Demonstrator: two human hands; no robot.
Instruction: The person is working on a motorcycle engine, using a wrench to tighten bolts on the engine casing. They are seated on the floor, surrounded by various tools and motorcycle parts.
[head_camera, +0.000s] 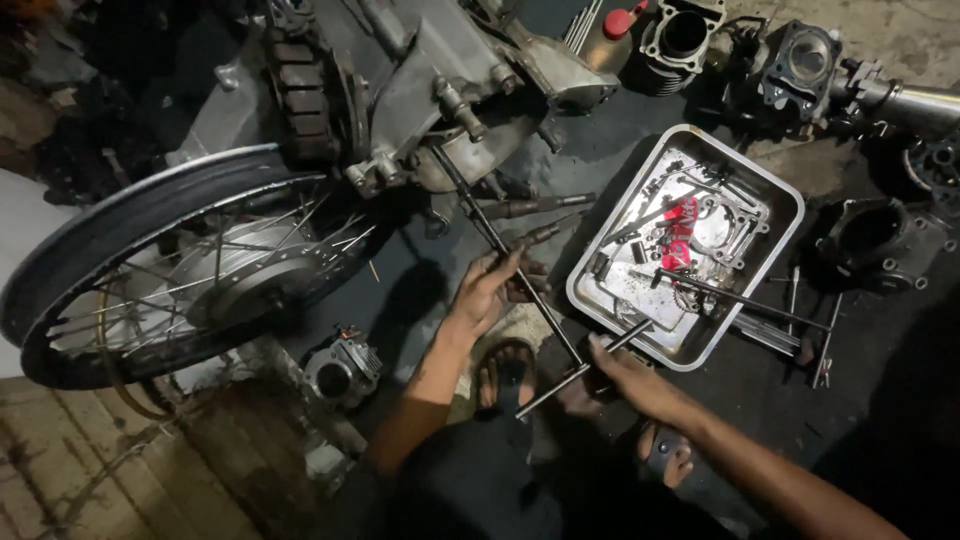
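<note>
Left hand (485, 290) fingers wrapped around the shaft of a long T-handle wrench (510, 265), mid-length. Wrench runs diagonally from the engine casing (440, 90) down to its crossbar near the sandalled feet. Right hand (625, 372) fingers clamped on the crossbar (585, 368), just beside the metal tray (780, 205) of bolts and small parts. Spoked wheel (170, 270) to the left, cylinder block (683, 35) up top, all on dark oily floor.
</note>
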